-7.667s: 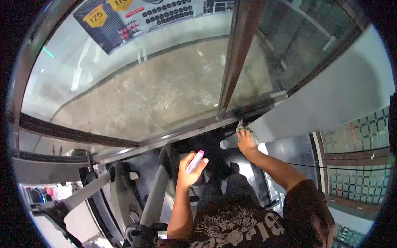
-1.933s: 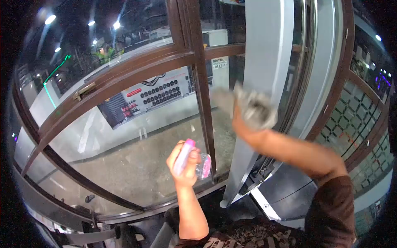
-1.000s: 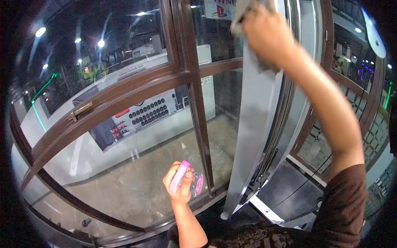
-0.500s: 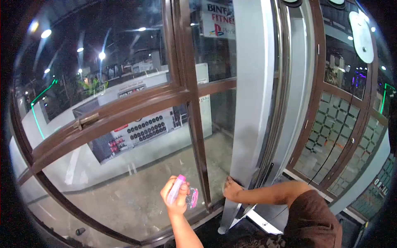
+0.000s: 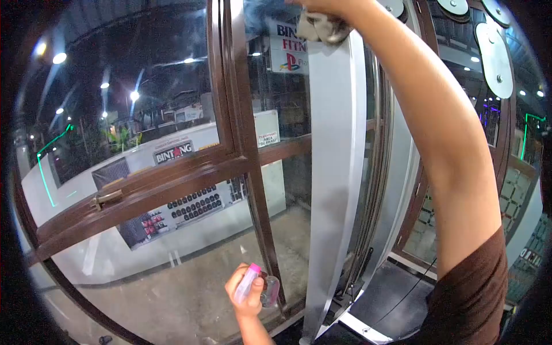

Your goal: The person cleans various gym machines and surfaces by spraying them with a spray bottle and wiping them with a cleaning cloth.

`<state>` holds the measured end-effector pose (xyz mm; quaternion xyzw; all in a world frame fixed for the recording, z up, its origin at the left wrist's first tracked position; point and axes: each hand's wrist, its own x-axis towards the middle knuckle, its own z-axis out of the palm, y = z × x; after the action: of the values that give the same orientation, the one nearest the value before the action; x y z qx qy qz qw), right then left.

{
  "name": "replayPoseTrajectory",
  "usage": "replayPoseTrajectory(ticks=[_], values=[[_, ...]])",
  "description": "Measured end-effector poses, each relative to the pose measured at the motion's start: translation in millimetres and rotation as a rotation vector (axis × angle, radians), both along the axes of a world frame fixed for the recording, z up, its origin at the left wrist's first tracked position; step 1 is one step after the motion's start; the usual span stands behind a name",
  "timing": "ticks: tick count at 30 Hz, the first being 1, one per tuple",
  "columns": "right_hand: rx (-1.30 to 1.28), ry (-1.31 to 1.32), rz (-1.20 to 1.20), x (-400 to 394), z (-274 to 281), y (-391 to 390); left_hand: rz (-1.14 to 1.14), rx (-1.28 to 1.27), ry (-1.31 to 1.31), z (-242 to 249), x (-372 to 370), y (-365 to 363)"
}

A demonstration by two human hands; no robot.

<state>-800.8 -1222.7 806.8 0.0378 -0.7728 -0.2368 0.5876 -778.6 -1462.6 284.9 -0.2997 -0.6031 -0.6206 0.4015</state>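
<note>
My left hand is closed round a small spray bottle with a pink and white trigger head and a clear body. It is in front of the lower glass pane, at the bottom middle of the view. High up, my right hand presses a crumpled grey cloth against the upper part of a light grey metal post. The top edge of the view cuts off part of this hand, and its fingers are mostly out of sight.
A brown window frame with glass panes stands left of the post, with a metal latch on its crossbar. Weight plates hang at the upper right. A black mat and a thin cable lie low on the right.
My right hand has risen from low on the post to near its top, and the grey cloth now shows. My left hand keeps hold of the spray bottle. The view has shifted slightly.
</note>
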Motion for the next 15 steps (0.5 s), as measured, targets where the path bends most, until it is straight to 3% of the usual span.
replayPoseTrajectory(ticks=[1,2,4,7,10,11,12,13,14,15], values=[[-0.112,-0.081,0.022,15,-30,-9,-0.059,0.049,-0.074,-1,2,0],[0.005,0.069,-0.184,5,-53,-8,-0.12,0.101,-0.147,-2,5,3],[0.202,0.047,-0.207,29,-91,-8,-0.207,0.18,-0.237,-5,2,5],[0.427,0.352,-0.164,-34,-147,18,-0.178,0.171,-0.239,-12,-5,1],[0.455,0.108,-0.185,-25,-248,5,-0.227,0.218,-0.236,-8,-2,0],[0.364,0.041,-0.079,-44,-303,4,-0.23,0.22,-0.227,-9,0,-1],[0.314,-0.127,-0.04,-44,-366,4,-0.234,0.223,-0.214,-9,1,-1],[0.442,-0.494,-0.124,-24,-416,-4,-0.237,0.226,-0.199,-9,2,-3],[0.659,-0.582,-0.078,-13,-468,-7,-0.239,0.223,-0.193,-7,4,-5],[0.442,-0.812,0.144,-5,-528,-8,-0.24,0.221,-0.189,-5,8,-8]])
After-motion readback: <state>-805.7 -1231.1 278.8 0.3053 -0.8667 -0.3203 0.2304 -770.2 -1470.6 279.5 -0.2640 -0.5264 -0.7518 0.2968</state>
